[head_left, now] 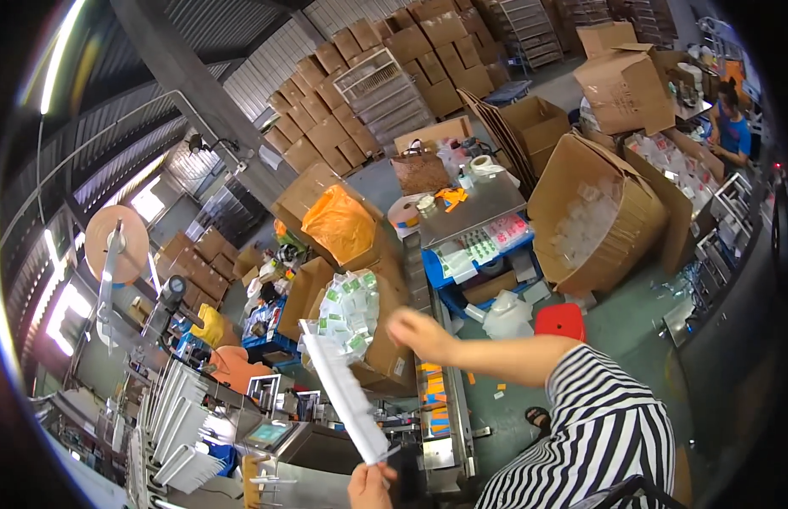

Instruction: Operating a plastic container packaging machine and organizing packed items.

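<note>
The left hand (370, 486) grips the lower end of a long white strip of packets (343, 386). The right hand (417, 332), blurred, reaches toward an open cardboard box (385, 343) holding green-and-white packets (350, 310).

Counts, approx where stacked: 2 bare hands, left hand (370, 485) and right hand (419, 332); 1 long white strip (343, 392); 1 orange bag (339, 225); 1 red stool (560, 321); 1 big open carton w/ clear packets (593, 216); 1 brown paper roll (118, 242); 1 other person (731, 127); stacked cartons at back (394, 51), too many to count.
</note>
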### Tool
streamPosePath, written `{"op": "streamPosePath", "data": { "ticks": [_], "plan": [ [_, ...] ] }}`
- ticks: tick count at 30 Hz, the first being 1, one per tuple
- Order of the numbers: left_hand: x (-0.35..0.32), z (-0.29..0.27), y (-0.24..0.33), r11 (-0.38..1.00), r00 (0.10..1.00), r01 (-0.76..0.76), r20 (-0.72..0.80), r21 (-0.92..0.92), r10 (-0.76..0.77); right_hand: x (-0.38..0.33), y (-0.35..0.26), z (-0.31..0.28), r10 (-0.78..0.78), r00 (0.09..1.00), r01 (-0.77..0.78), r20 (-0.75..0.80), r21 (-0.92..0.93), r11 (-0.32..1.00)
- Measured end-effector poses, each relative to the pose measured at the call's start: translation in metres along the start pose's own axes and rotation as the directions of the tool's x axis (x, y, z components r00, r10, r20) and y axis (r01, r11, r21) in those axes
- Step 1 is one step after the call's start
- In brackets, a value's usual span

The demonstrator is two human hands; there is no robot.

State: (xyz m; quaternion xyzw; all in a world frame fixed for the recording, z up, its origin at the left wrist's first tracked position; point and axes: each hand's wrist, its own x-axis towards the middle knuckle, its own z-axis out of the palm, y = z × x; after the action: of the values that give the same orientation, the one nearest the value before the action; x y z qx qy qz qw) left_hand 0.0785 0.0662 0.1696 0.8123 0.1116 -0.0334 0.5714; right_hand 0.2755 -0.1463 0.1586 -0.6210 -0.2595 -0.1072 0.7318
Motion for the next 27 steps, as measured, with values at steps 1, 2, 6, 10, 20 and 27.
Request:
{"op": "streamPosePath", "data": {
  "ticks": [1, 2, 6, 10, 20, 27],
  "plan": [
    [0.017, 0.018, -0.005, 0.97, 0.992, -0.108, -0.085, -0.216, 0.092, -0.028, 0.005, 0.005, 0.085, 0.987, -0.103, 0.14, 0.124, 0.987],
    [0.028, 0.037, -0.012, 0.883, 0.968, -0.227, -0.192, -0.41, 0.16, -0.053, 0.011, 0.009, 0.018, 0.973, 0.023, 0.231, -0.174, 0.984],
    [0.062, 0.083, -0.023, 0.898, 0.942, -0.231, -0.316, -0.374, 0.111, -0.118, 0.032, 0.036, 0.009, 0.919, 0.035, 0.395, -0.104, 0.994],
    [0.069, 0.116, -0.017, 0.7, 0.966, -0.178, -0.257, -0.692, -0.009, -0.126, 0.034, 0.055, 0.231, 0.938, -0.288, 0.257, 0.214, 0.933],
    [0.059, 0.114, 0.017, 0.855, 0.978, -0.098, 0.11, -0.51, 0.178, -0.105, 0.007, 0.022, 0.373, 0.924, -0.375, 0.079, 0.369, 0.85],
    [0.058, -0.023, 0.049, 0.673, 0.563, -0.452, -0.398, 0.585, 0.724, -0.068, -0.061, -0.076, 0.485, 0.811, -0.583, 0.327, 0.378, 0.72]
  ]
}}
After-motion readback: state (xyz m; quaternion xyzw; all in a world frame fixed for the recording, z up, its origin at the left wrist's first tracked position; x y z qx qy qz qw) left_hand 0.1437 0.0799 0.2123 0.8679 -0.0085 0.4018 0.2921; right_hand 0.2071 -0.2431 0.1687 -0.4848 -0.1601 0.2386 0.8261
